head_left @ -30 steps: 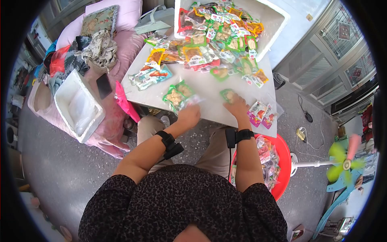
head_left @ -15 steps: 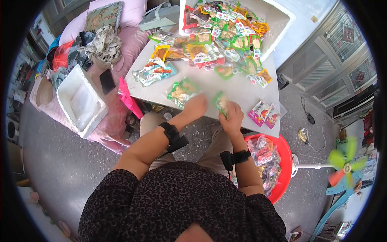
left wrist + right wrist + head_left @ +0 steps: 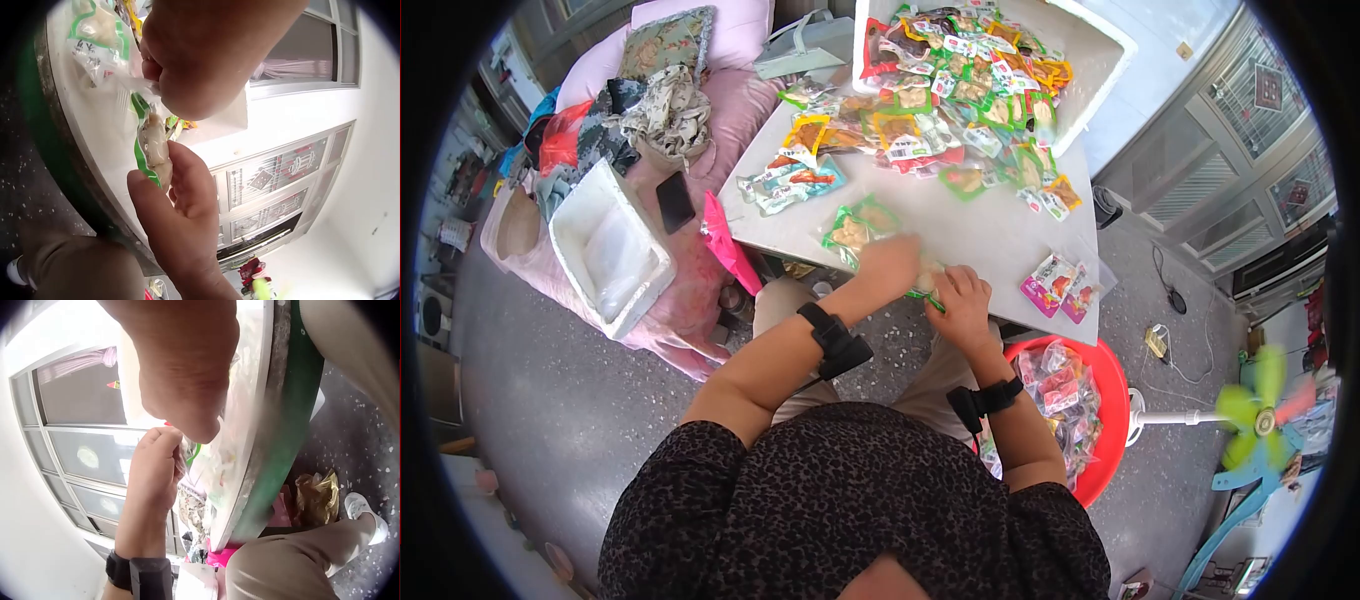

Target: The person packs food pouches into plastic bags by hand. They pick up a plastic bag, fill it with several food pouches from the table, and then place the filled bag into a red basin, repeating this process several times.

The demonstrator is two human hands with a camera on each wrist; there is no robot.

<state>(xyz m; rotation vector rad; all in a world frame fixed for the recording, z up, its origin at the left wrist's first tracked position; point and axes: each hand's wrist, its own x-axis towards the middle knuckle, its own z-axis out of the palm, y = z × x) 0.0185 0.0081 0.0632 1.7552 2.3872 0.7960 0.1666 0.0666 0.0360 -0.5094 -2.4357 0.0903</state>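
A small clear food pouch with green edges (image 3: 145, 147), pale pieces inside, is held between my two hands over the table's front edge. My right hand (image 3: 962, 305) pinches its lower end between thumb and fingers. My left hand (image 3: 890, 265) has its fingers curled in at the pouch's clear upper end, as the left wrist view shows. In the head view the left hand hides part of that pouch. Just beyond the left hand, a green-edged pouch (image 3: 852, 232) lies on the table (image 3: 990, 240).
A white foam box (image 3: 1100, 70) full of pouches stands at the back, with several more spilling before it. Two purple-and-white packets (image 3: 1060, 287) lie at right. Below is a red basin (image 3: 1112, 400) of packets; a fan (image 3: 1264, 420) stands beyond it.
My right hand has brought the green-edged pouch leftward and nearer to me, up to my left hand. The left hand has shifted right, away from the pouch lying on the table.
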